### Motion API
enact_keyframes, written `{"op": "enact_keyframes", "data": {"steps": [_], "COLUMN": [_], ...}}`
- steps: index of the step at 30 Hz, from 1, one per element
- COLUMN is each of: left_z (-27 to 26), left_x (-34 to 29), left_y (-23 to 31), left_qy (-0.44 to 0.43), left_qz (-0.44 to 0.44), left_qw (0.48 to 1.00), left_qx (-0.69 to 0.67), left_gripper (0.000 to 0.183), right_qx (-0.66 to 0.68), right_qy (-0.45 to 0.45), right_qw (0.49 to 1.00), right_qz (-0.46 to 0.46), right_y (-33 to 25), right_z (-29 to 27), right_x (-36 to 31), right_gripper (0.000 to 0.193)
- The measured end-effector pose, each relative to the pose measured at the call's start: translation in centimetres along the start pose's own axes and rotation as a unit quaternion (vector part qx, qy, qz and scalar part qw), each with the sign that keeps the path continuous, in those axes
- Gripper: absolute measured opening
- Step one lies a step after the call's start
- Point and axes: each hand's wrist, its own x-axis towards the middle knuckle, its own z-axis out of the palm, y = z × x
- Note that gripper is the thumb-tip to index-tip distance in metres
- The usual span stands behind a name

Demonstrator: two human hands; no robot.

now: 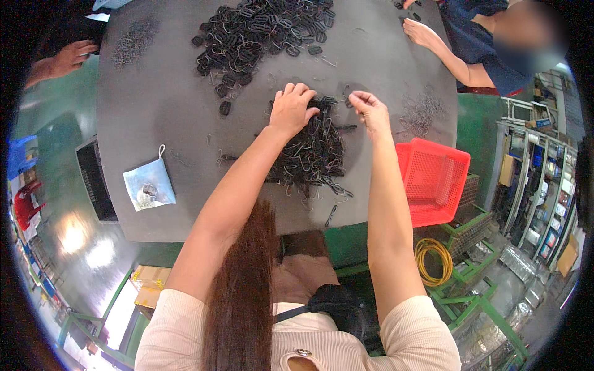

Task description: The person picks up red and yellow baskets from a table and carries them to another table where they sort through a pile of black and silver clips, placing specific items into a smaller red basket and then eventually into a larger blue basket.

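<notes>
A tangled pile of small black oval buckles and thin dark wire hooks (309, 151) lies between the hands and nearer the body, on a grey tabletop (198, 105). The left hand (291, 111) rests over its far edge, fingers loosely curved, thumb apart; whether it grips a piece cannot be told. The right hand (369, 114), just off the pile, has thumb and forefinger drawn together on what looks like a small dark looped piece (348, 96). The step in hand seems to be handling pieces singly — the next move would call for a light pinch that frees hooks without dragging neighbours.

Beyond the hands sits a larger heap of black buckles (266, 31); right of the right hand, loose grey wire hooks (424, 111). A red perforated plastic basket (436, 185) stands outside the right forearm, a pale-blue fabric pouch (150, 185) well left of the left. No brand, label or writing is legible.
</notes>
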Motion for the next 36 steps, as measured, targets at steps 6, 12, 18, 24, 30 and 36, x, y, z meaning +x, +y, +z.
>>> {"op": "enact_keyframes", "data": {"steps": [6, 12, 18, 24, 30, 36], "left_z": [0.0, -5.2, -6.9, -5.4, -2.5, -1.5], "left_x": [-1.0, -4.2, -1.0, -2.0, -3.3, -0.9], "left_y": [0.9, -5.3, -12.7, -7.2, -2.2, -3.7], "left_qy": [0.003, 0.069, 0.0, 0.075, 0.064, 0.061], "left_qz": [-0.02, -0.023, -0.006, 0.004, -0.014, 0.057], "left_qw": [0.997, 0.979, 0.929, 0.987, 0.998, 0.991], "left_qx": [-0.069, 0.189, 0.369, 0.142, 0.004, 0.101], "left_gripper": [0.025, 0.039, 0.035, 0.031, 0.029, 0.033], "right_qx": [0.032, -0.356, -0.561, -0.384, -0.341, -0.427], "right_qy": [-0.013, -0.039, -0.032, -0.014, -0.073, -0.053], "right_qw": [0.999, 0.913, 0.795, 0.892, 0.924, 0.884], "right_qz": [-0.022, -0.197, -0.23, -0.237, -0.16, -0.181], "right_y": [-3.1, -1.6, 1.0, 2.5, 0.9, -0.8], "right_z": [2.7, 3.5, 6.2, 3.4, 0.7, -0.7], "right_x": [1.5, 1.5, -7.6, -6.1, -7.4, -4.8], "right_gripper": [0.023, 0.039, 0.082, 0.025, 0.014, 0.019]}}
